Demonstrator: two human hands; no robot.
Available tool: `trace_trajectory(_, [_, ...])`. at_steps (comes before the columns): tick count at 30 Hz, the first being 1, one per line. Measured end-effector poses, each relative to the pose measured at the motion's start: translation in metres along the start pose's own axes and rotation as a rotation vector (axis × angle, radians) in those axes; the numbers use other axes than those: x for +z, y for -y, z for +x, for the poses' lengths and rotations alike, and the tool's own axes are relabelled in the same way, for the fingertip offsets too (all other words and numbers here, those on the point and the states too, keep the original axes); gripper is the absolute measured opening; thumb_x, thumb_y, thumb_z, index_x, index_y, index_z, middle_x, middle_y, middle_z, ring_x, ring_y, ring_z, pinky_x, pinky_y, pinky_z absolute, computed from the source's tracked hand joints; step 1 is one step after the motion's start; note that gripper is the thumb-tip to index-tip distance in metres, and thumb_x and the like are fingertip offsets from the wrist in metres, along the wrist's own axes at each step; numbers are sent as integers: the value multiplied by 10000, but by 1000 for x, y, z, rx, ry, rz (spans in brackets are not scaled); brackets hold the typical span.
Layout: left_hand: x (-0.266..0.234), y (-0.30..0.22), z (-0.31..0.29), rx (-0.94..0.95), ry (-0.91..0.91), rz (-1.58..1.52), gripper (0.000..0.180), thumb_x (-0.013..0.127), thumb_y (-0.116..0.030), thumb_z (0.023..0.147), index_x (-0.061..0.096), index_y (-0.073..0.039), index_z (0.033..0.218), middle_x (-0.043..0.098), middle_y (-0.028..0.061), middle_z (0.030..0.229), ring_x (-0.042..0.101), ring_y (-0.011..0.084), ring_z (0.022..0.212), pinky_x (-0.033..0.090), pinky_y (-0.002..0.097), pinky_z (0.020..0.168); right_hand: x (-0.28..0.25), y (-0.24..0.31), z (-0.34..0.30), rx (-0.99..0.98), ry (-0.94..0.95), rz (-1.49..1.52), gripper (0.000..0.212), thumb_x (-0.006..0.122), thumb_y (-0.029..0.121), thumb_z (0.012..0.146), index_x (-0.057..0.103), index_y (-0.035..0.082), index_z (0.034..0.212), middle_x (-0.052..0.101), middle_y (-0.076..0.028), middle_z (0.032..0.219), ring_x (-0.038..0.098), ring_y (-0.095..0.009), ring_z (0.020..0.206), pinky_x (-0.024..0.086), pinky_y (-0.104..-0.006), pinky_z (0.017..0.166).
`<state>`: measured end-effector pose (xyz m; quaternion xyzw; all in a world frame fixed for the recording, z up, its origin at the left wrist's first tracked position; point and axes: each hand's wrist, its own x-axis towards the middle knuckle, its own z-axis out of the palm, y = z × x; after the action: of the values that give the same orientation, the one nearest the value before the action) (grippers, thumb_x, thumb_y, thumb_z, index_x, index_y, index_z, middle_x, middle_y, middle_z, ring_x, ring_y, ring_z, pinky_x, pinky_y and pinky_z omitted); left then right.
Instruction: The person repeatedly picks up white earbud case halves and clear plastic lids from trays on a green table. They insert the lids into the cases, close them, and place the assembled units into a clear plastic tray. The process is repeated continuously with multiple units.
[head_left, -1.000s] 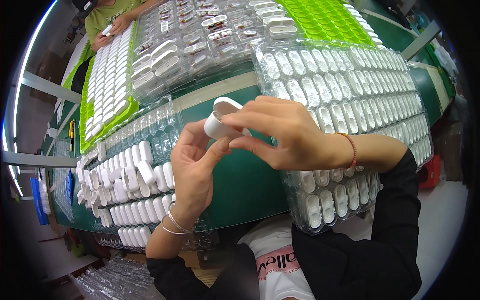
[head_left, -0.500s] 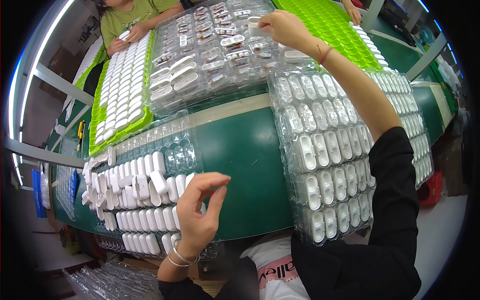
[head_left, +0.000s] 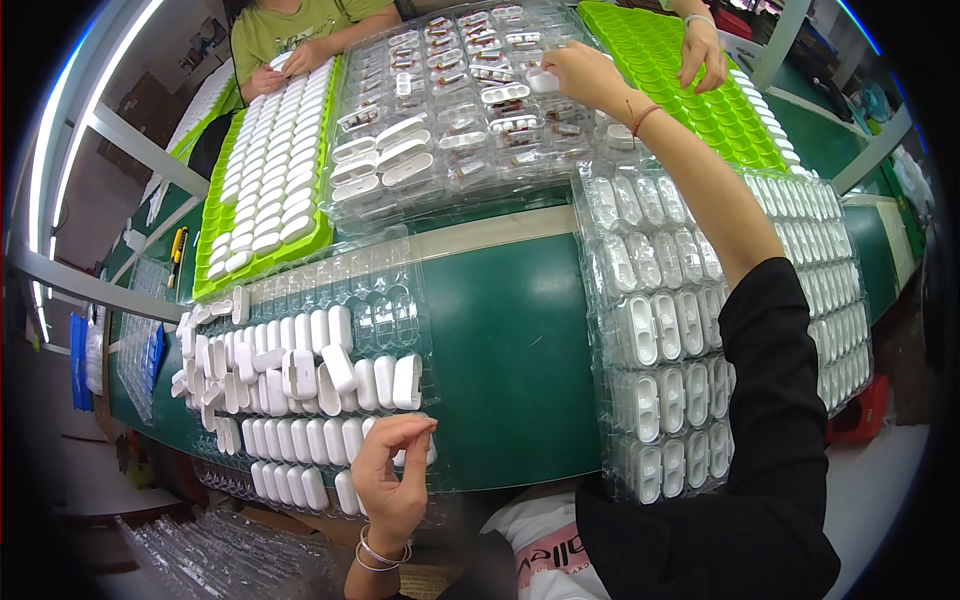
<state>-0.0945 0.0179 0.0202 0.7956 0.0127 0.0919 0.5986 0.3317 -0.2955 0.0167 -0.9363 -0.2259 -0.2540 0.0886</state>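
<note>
Right arm stretched to the far tray, left hand held low

Since the earlier frames the right hand [head_left: 585, 75] has left the left hand, where both were working on one white case, and has reached across the green table [head_left: 510, 340] to the far clear tray [head_left: 440, 150]; the left hand [head_left: 390, 480] has stayed near the body.

Going left to right: the left hand hovers over the near edge of the clear tray of white shells [head_left: 300, 400], thumb and forefinger pinched together at the tips, the other fingers curled in. Whether anything small sits in the pinch cannot be made out. Thin bangles ring that wrist.

At the centre back, the right hand's fingers close lightly on a white case [head_left: 543, 81] lying on the far tray, among open cases with reddish parts inside. A red cord circles the wrist, and the black sleeve [head_left: 770, 400] covers part of the clear tray of white cases [head_left: 660, 340] on the right.

Further back, another person's hands [head_left: 285, 68] rest on a green tray of white lids [head_left: 270, 180], and a second co-worker's hand [head_left: 703, 50] touches an empty green tray [head_left: 690, 90]; both people are cut off by the top edge
</note>
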Motion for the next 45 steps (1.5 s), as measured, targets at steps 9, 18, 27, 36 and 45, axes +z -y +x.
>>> trace_trajectory(9, [2,-2,10,101,-1,79,124,612,86,871,648,24,973,664,111,929,620,150,801,497,242,684,-20,6,-23,-111,10,-11,165,564,69,827,696,19,911,689,-149,930,620,-352,940,494,-441,823])
trace_trajectory(18, [-53,36,105,119,-228,1105,172,684,-138,847,646,-27,973,662,118,884,634,304,838,495,407,682,-144,75,-125,19,118,470,152,591,100,908,692,8,974,678,-117,717,640,-194,618,477,-312,582])
trace_trajectory(27, [-55,81,134,122,-228,1223,328,672,-137,844,612,-20,1145,660,170,986,630,365,915,498,434,769,-193,-32,-210,513,17,464,355,550,283,971,694,-16,846,629,-34,602,533,-80,498,405,-245,493])
trace_trajectory(36, [-20,31,115,441,-274,949,315,607,1,883,593,25,1197,625,168,1032,629,338,928,498,397,814,-183,-8,-261,502,337,-93,183,659,192,779,646,31,693,658,-128,697,640,-277,669,487,-390,632])
trace_trajectory(45, [11,7,101,38,102,-37,287,586,-7,937,523,47,1211,625,102,1085,607,145,1016,491,272,907,-182,48,-223,535,222,921,167,617,145,927,610,-16,881,654,-90,870,641,-133,745,514,-260,614])
